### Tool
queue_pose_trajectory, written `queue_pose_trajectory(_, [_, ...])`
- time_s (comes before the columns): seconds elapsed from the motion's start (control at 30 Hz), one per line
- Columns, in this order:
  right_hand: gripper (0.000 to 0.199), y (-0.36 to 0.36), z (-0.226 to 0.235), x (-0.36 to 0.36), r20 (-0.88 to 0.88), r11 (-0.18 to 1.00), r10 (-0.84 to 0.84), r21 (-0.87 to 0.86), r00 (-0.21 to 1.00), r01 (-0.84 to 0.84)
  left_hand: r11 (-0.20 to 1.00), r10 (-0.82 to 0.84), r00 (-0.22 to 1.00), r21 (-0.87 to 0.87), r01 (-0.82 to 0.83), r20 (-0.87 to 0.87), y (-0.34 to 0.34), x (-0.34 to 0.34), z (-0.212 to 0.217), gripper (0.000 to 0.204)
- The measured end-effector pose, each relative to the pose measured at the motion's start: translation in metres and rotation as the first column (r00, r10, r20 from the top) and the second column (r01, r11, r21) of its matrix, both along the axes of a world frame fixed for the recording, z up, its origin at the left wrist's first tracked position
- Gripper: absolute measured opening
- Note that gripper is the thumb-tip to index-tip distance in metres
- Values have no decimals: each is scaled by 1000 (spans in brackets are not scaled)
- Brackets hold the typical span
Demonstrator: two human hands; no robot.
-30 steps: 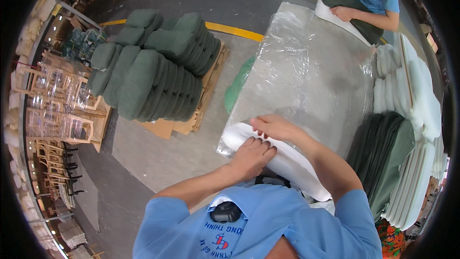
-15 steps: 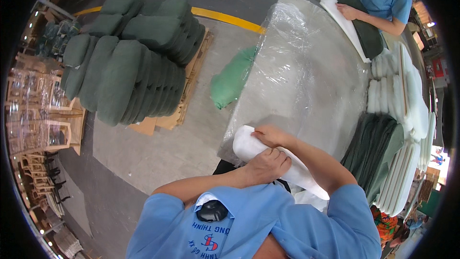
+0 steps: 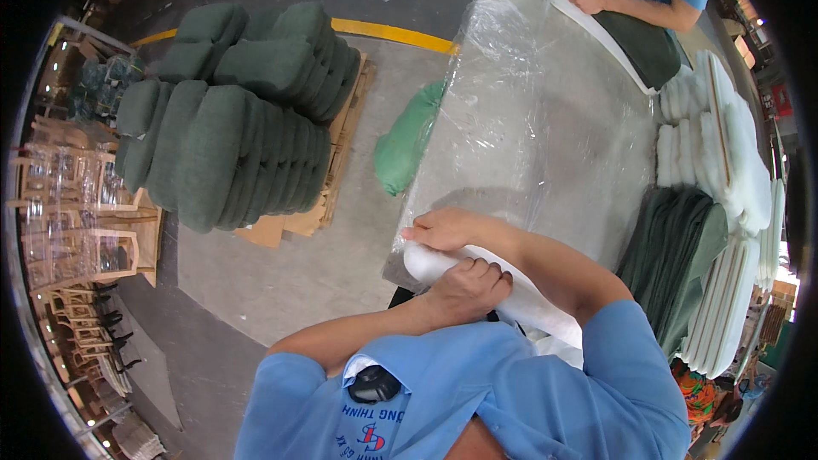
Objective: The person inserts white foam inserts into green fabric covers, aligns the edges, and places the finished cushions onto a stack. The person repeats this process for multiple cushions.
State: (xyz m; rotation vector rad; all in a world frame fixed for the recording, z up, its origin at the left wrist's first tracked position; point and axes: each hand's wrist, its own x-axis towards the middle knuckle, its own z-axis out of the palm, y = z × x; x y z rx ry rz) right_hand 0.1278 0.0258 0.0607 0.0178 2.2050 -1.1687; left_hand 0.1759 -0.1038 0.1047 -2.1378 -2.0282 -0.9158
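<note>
A long white padded cushion piece (image 3: 545, 311) with a rounded end lies across the near edge of the table, slanting down to the right in front of my body. My left hand (image 3: 470, 288) is closed in a fist on its near side, gripping it. Beyond it, at the rounded left end, my right hand (image 3: 443, 230) has its fingers pressed together at the far edge of the cushion piece. My right forearm crosses over the piece and hides part of its far side. The right fingertips are partly hidden.
The table (image 3: 579, 136) is covered in clear plastic film. A co-worker (image 3: 648, 0) handles a dark green cover and white pad (image 3: 596, 38) at its far right. Green covers (image 3: 673, 247) and white pads (image 3: 724, 307) are stacked right. Green cushions (image 3: 256, 145) fill a pallet left, near a green bag (image 3: 409, 140).
My right hand has shifted left along the cushion piece to its rounded end. My left hand stays gripping about the same spot. The co-worker's hand and cover have moved slightly left.
</note>
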Motion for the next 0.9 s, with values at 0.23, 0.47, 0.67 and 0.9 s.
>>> queue_pose_trajectory(0.23, [43,14,-37,32,-106,983,47,180,993,-27,992,-10,1000,-126,11,10,3,4,9,39])
queue_pose_trajectory(0.47, [22,159,-34,189,206,737,-649,-69,733,672,884,113,991,-462,-67,72,-6,-10,71,100])
queue_pose_trajectory(0.67, [20,167,46,257,288,461,-811,-223,509,859,747,111,994,-657,-100,-25,-16,-13,53,107])
queue_pose_trajectory(0.9, [45,81,82,200,-80,972,-211,-124,974,200,740,75,995,-665,-102,-70,-9,-17,50,107])
